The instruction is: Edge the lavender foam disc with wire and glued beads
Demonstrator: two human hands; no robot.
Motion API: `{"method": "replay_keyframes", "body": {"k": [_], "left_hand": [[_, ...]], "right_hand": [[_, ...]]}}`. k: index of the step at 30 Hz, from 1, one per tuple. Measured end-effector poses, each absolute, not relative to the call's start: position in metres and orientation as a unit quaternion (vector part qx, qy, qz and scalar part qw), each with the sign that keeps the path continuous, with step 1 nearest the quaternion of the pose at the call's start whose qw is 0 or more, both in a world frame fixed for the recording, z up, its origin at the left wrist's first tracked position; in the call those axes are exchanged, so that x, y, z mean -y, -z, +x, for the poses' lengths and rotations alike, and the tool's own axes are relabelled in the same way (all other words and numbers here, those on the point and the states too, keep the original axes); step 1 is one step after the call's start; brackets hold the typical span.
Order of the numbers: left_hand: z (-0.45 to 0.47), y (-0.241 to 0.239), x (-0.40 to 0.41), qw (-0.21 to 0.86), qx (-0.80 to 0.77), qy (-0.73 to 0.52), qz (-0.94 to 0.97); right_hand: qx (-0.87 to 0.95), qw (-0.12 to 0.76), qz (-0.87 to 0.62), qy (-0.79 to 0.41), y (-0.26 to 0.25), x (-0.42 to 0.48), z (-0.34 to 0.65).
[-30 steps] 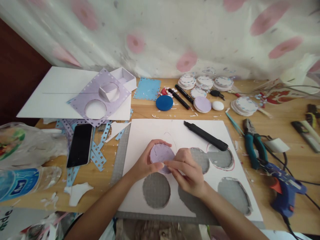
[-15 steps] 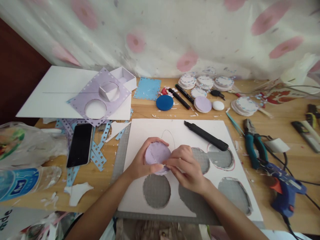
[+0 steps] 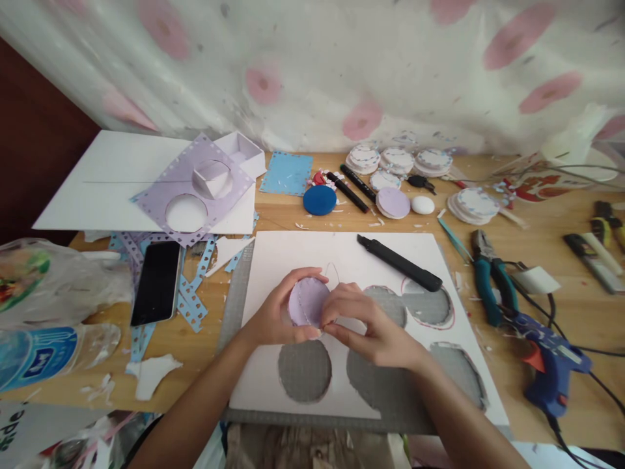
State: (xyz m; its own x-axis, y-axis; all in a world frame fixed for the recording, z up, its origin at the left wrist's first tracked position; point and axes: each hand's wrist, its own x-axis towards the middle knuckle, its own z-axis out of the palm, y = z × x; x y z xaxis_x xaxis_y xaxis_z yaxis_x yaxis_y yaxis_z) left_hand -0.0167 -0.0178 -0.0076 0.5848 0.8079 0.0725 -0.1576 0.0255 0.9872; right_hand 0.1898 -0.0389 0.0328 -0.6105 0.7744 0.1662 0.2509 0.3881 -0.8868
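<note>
My left hand (image 3: 276,314) is closed around the rim of a lilac paper-topped disc (image 3: 306,298), thumb at its near edge and fingers behind. A thin thread or wire (image 3: 336,268) loops up beyond the disc, and a fine dotted line runs across the lilac face. My right hand (image 3: 374,322) is pinched at the disc's near right edge, apparently on this strand; its fingertips partly hide it. Both hands are above a white sheet (image 3: 293,251) with several round cut-outs, through which a grey cutting mat (image 3: 305,372) shows. A black cutter (image 3: 400,262) lies on the sheet.
Right are pliers (image 3: 488,280) and a blue glue gun (image 3: 549,368) with cables. Behind lie a blue disc (image 3: 319,200), markers (image 3: 347,192), a lilac disc (image 3: 393,202) and decorated white discs (image 3: 472,204). Left are a phone (image 3: 156,283), paper scraps and a bottle (image 3: 43,355).
My right hand has turned slightly and its fingers have curled more at the disc's edge. The strand's loop beyond the disc has become smaller. My left hand keeps its hold, the disc tilting slightly.
</note>
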Motion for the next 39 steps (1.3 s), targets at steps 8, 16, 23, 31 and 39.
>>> {"method": "replay_keyframes", "body": {"k": [8,16,23,31,39], "left_hand": [[-0.016,0.002,0.015,0.631,-0.264,-0.355,0.638],[-0.016,0.000,0.014,0.611,-0.255,-0.352,0.661],[-0.014,-0.002,0.013,0.599,-0.273,-0.361,0.660],[-0.015,-0.002,0.013,0.553,-0.329,-0.386,0.661],[-0.013,0.003,0.015,0.508,-0.390,-0.400,0.655]], "right_hand": [[0.773,0.293,-0.321,-0.462,-0.033,0.038,0.187],[0.774,0.285,-0.337,-0.454,-0.032,0.039,0.185],[0.774,0.304,-0.352,-0.429,-0.031,0.042,0.182],[0.864,0.283,-0.385,-0.157,-0.033,0.045,0.179],[0.885,0.275,-0.353,-0.129,-0.032,0.045,0.179]]}}
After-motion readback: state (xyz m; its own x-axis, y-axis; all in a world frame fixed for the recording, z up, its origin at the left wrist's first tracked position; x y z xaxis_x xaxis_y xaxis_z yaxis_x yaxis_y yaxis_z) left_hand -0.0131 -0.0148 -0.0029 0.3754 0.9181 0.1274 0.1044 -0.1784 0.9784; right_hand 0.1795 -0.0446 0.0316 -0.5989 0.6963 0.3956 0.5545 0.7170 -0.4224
